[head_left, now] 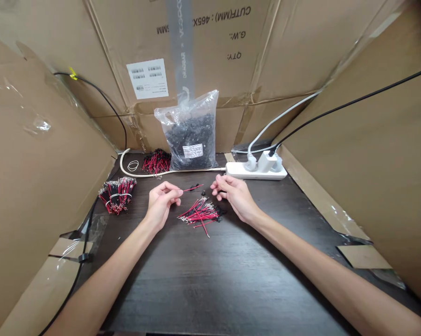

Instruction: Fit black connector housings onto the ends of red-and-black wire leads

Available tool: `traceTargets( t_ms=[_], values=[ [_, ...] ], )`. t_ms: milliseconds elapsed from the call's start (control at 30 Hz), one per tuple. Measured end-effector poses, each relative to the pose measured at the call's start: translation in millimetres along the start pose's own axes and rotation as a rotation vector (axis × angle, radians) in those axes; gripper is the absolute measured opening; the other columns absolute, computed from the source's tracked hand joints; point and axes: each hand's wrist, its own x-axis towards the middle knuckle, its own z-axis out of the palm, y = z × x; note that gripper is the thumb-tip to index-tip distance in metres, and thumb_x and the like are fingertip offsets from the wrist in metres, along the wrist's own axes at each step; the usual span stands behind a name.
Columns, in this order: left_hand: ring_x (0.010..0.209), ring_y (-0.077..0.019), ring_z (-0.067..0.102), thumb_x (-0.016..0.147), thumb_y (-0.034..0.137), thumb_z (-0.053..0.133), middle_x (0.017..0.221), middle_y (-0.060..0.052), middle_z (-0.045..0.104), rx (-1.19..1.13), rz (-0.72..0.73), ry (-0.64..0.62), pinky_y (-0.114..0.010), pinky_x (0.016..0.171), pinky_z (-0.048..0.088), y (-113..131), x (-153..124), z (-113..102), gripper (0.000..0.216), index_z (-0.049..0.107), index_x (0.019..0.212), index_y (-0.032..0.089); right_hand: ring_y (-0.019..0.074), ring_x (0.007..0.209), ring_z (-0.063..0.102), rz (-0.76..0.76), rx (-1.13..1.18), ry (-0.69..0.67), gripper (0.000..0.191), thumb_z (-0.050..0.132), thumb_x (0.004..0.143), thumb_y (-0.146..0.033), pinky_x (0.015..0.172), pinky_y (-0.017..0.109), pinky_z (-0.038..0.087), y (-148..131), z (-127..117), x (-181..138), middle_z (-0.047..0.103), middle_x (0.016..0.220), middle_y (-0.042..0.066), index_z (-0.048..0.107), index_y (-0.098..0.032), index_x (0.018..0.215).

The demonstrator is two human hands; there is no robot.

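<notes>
My left hand (161, 200) is pinched on a thin red wire (193, 187), whose free end points right. Small black pieces (192, 188) show along that wire. Just right of the wire's end, with a small gap between, is my right hand (235, 193). Its fingers are curled and the thumb and fingertips come together; whatever they hold, if anything, is too small to make out. Below and between both hands lies a loose pile of short red and black wires (199, 213) with silvery tips and black ends. One small black part (203, 192) rests on the table just above the pile.
A banded bundle of red and black wires (117, 195) lies at left, another wire pile (157, 161) behind. A clear bag of black parts (192, 140) stands against the cardboard wall (210, 60). A white power strip (256, 171) with plugs sits at back right of the dark table (196, 280).
</notes>
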Motion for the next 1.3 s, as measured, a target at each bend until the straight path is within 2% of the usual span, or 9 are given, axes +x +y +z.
traceTargets(
  t_ms=[100, 200, 333, 433, 533, 700, 900, 1300],
  values=[
    [0.048, -0.0066, 0.046, 0.052, 0.017, 0.081, 0.06, 0.002, 0.058, -0.002, -0.024, -0.07, -0.023, 0.048, 0.04, 2.0, -0.9, -0.4, 0.02, 0.063, 0.06, 0.014, 0.0137, 0.067, 0.056, -0.053, -0.072, -0.056, 0.047, 0.071, 0.074, -0.064, 0.049, 0.024, 0.042, 1.5, -0.1, -1.0, 0.066, 0.083, 0.006, 0.067, -0.018, 0.08],
    [0.049, -0.0068, 0.047, 0.053, 0.017, 0.081, 0.063, 0.002, 0.058, -0.005, -0.03, -0.118, -0.024, 0.05, 0.039, 2.8, -1.9, -0.8, 0.019, 0.064, 0.062, 0.014, 0.0146, 0.068, 0.054, -0.089, -0.196, -0.166, 0.044, 0.064, 0.081, -0.062, 0.052, 0.026, 0.041, -0.5, 1.6, -4.3, 0.067, 0.086, 0.006, 0.072, -0.019, 0.087],
    [0.05, -0.008, 0.047, 0.054, 0.018, 0.08, 0.057, 0.002, 0.055, -0.016, -0.038, -0.132, -0.024, 0.052, 0.039, 2.6, -0.8, -2.6, 0.016, 0.068, 0.065, 0.014, 0.0165, 0.074, 0.055, -0.13, -0.309, -0.294, 0.039, 0.062, 0.084, -0.057, 0.057, 0.028, 0.041, -3.9, 2.9, -7.7, 0.067, 0.087, 0.006, 0.072, -0.02, 0.075],
    [0.051, -0.0082, 0.047, 0.054, 0.019, 0.08, 0.056, 0.002, 0.055, -0.029, -0.041, -0.115, -0.025, 0.053, 0.039, 3.1, 0.0, -2.6, 0.016, 0.069, 0.065, 0.014, 0.0178, 0.079, 0.058, -0.128, -0.334, -0.335, 0.036, 0.062, 0.085, -0.052, 0.059, 0.028, 0.04, -4.1, 2.2, -8.3, 0.067, 0.092, 0.007, 0.069, -0.019, 0.072],
    [0.051, -0.0081, 0.047, 0.053, 0.019, 0.08, 0.056, 0.001, 0.055, -0.039, -0.045, -0.102, -0.025, 0.053, 0.039, 3.8, -0.1, -1.6, 0.017, 0.069, 0.064, 0.014, 0.018, 0.081, 0.059, -0.127, -0.354, -0.359, 0.03, 0.061, 0.086, -0.045, 0.061, 0.029, 0.039, -3.5, 0.9, -8.2, 0.067, 0.092, 0.006, 0.07, -0.019, 0.076],
    [0.052, -0.0081, 0.046, 0.052, 0.019, 0.081, 0.056, 0.001, 0.055, -0.047, -0.052, -0.091, -0.025, 0.053, 0.038, 3.4, 0.0, -0.4, 0.017, 0.07, 0.064, 0.014, 0.0177, 0.081, 0.059, -0.176, -0.354, -0.423, 0.029, 0.058, 0.089, -0.039, 0.07, 0.032, 0.042, -5.6, 0.1, -8.7, 0.067, 0.089, 0.006, 0.07, -0.019, 0.072],
    [0.055, -0.0087, 0.048, 0.053, 0.019, 0.082, 0.06, 0.0, 0.057, -0.059, -0.047, -0.061, -0.025, 0.055, 0.039, 0.5, 3.2, -1.4, 0.019, 0.071, 0.066, 0.012, 0.0176, 0.083, 0.06, -0.162, -0.319, -0.451, 0.018, 0.065, 0.083, -0.033, 0.081, 0.035, 0.044, -5.9, 0.4, -8.7, 0.067, 0.089, 0.004, 0.07, -0.02, 0.071],
    [0.058, -0.0088, 0.048, 0.051, 0.018, 0.083, 0.064, 0.0, 0.059, -0.123, -0.04, 0.025, -0.024, 0.055, 0.037, 0.4, 3.9, 1.0, 0.028, 0.071, 0.076, 0.012, 0.019, 0.085, 0.06, -0.156, -0.407, -0.437, 0.028, 0.063, 0.086, -0.044, 0.082, 0.036, 0.045, -2.7, -0.1, -6.8, 0.067, 0.09, 0.005, 0.067, -0.019, 0.074]
  ],
)
